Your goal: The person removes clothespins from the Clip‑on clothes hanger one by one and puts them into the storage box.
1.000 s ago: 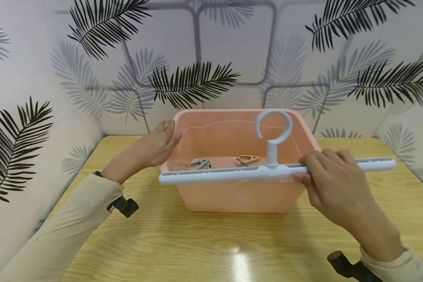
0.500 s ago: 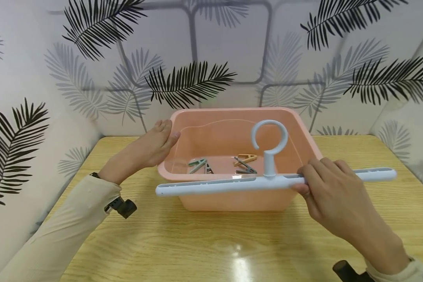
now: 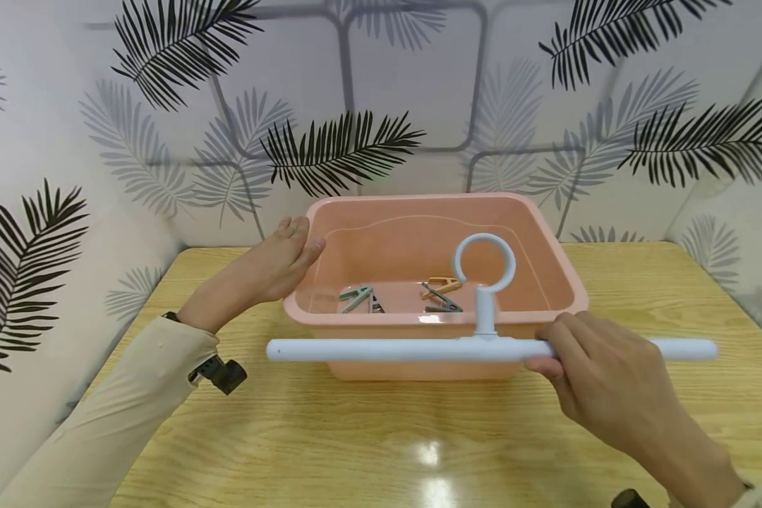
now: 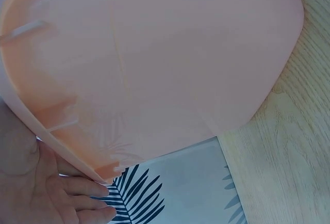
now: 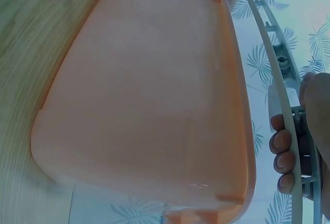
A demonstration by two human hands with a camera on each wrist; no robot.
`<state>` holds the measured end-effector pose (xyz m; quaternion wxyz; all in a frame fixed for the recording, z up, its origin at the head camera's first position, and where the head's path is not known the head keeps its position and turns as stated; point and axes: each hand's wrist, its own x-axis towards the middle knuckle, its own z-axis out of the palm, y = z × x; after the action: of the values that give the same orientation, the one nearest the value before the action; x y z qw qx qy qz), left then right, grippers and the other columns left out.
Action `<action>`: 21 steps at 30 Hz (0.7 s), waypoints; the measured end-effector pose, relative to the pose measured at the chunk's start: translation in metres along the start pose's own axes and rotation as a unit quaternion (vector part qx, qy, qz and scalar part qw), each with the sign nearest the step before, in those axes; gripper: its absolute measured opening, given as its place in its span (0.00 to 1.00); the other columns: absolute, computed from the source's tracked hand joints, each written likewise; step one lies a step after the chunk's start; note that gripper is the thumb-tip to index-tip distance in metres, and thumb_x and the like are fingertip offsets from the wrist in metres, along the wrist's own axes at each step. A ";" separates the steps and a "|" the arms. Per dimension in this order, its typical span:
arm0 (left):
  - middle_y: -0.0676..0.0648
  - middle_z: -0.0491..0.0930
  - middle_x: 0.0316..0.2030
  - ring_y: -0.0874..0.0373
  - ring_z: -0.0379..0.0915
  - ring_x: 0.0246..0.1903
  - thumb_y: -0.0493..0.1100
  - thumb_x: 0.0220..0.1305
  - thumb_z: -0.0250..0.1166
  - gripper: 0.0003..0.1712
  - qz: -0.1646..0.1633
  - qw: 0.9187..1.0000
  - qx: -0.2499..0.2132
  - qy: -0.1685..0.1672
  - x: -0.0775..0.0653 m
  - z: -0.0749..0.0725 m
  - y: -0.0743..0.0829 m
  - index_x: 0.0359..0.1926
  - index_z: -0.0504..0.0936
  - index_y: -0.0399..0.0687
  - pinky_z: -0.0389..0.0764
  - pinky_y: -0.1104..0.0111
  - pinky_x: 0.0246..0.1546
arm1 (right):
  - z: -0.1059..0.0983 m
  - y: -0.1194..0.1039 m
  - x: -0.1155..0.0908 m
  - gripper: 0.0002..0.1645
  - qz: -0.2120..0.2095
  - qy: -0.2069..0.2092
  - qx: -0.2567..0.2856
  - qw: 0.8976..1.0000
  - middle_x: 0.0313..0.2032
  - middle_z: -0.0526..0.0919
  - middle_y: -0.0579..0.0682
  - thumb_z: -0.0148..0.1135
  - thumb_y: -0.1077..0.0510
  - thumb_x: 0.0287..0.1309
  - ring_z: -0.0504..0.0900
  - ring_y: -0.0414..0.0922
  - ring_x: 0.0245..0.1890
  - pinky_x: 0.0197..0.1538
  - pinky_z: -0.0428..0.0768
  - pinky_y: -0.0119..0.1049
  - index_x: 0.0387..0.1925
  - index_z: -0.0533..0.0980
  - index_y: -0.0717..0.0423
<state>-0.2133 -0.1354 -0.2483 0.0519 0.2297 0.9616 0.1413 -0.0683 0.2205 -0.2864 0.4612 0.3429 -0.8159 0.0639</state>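
My right hand (image 3: 609, 384) grips the bar of a light blue plastic hanger (image 3: 381, 350), right of its round open hook. The hanger is level in front of the pink basin (image 3: 419, 319), hook upward and overlapping the basin in the head view. In the right wrist view, fingers (image 5: 283, 159) curl round the hanger's ribbed, hollow bar. My left hand (image 3: 269, 264) lies against the basin's left rim with its fingers extended; the left wrist view shows its palm side at the rim. Inside the basin lie several clothespins, among them green (image 3: 355, 295), orange (image 3: 443, 283) and dark grey ones (image 3: 446, 303).
The basin stands on a wood-grain table (image 3: 330, 451), near its back edge. Behind and to the left rises a pale wall covering (image 3: 419, 77) with dark and grey leaf prints. A dark wrist device (image 3: 225, 374) sits at my left cuff.
My right hand has lowered the hanger past the basin's front rim, and the bar has turned so its hollow side no longer shows in the head view. My left hand stays on the rim.
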 end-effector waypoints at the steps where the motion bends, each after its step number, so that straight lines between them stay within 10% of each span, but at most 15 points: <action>1: 0.27 0.38 0.72 0.35 0.27 0.72 0.54 0.78 0.31 0.39 0.000 1.000 -0.001 -0.001 0.000 0.000 0.000 0.70 0.40 0.23 0.38 0.50 0.71 | 0.000 -0.001 0.001 0.33 -0.005 0.005 0.001 1.000 0.19 0.63 0.44 0.34 0.39 0.73 0.59 0.40 0.16 0.16 0.57 0.31 0.26 0.69 0.60; 21: 0.24 0.41 0.70 0.32 0.29 0.71 0.45 0.78 0.34 0.34 0.000 1.000 0.023 0.011 0.004 -0.001 0.000 0.69 0.42 0.19 0.39 0.50 0.71 | -0.005 -0.017 -0.014 0.31 -0.044 0.010 0.040 0.998 0.21 0.65 0.44 0.36 0.42 0.74 0.62 0.38 0.18 0.19 0.61 0.29 0.24 0.70 0.60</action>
<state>-0.2172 -0.1341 -0.2473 0.0356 0.2291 0.9651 0.1219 -0.0494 0.2164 -0.2988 0.4572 0.3957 -0.7925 0.0798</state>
